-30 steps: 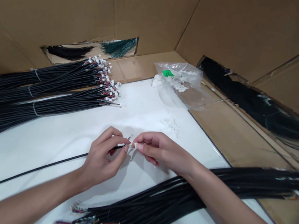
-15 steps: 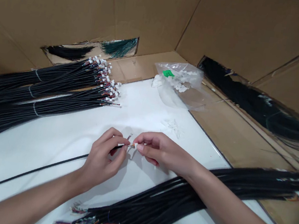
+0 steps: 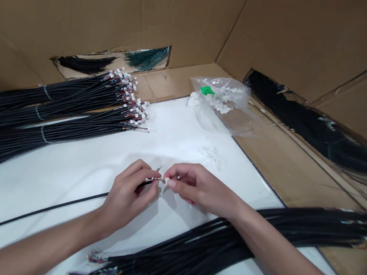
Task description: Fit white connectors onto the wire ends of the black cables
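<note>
A single black cable [image 3: 59, 206] runs from the left edge to my left hand [image 3: 130, 193], whose thumb and fingers pinch it near its stripped end. Thin loose wires [image 3: 159, 168] stick up past those fingertips. Close on the right, my right hand [image 3: 197, 189] holds a small white connector [image 3: 166, 180] between thumb and forefinger. Fine wires bridge the short gap between the two hands. Whether each wire sits inside the connector is too small to tell.
Tied black cable bundles [image 3: 48, 110] with white connectors lie at left. Loose cables [image 3: 209, 249] pass under my right forearm. A clear bag [image 3: 222, 100] of white parts rests at the back, and small white pieces [image 3: 213, 157] lie on the white table [image 3: 171, 127]. Cardboard walls [image 3: 186, 16] surround it.
My left hand has shifted very slightly right, its fingertips closer to the white connector. My right hand is almost unmoved and still holds the connector.
</note>
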`<state>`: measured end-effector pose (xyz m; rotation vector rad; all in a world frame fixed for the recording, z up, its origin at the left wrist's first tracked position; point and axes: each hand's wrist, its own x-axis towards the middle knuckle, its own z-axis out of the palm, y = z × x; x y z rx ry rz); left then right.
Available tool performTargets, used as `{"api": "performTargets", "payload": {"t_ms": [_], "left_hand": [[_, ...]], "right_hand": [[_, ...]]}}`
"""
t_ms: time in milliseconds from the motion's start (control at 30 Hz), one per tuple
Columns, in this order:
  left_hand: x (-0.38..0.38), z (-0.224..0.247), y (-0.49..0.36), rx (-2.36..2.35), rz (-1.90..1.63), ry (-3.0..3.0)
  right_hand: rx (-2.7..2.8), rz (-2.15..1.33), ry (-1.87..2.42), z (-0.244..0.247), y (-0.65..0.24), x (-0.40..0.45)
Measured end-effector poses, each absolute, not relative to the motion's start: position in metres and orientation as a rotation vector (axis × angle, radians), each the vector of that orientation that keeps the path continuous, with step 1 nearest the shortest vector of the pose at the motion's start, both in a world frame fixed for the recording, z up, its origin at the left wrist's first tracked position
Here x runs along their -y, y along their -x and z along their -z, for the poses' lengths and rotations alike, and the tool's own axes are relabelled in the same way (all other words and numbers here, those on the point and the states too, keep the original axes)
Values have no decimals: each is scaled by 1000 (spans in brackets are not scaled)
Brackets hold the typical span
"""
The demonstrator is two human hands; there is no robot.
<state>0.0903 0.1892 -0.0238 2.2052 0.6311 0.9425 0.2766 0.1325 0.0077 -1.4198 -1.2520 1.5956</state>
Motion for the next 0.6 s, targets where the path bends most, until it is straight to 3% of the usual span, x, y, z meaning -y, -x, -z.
{"api": "performTargets", "payload": {"t_ms": [600], "left_hand": [[-188,25,-87,-719,-807,-2056]], "right_hand": [[1229,-1611,1423,0,-277,-131]]}}
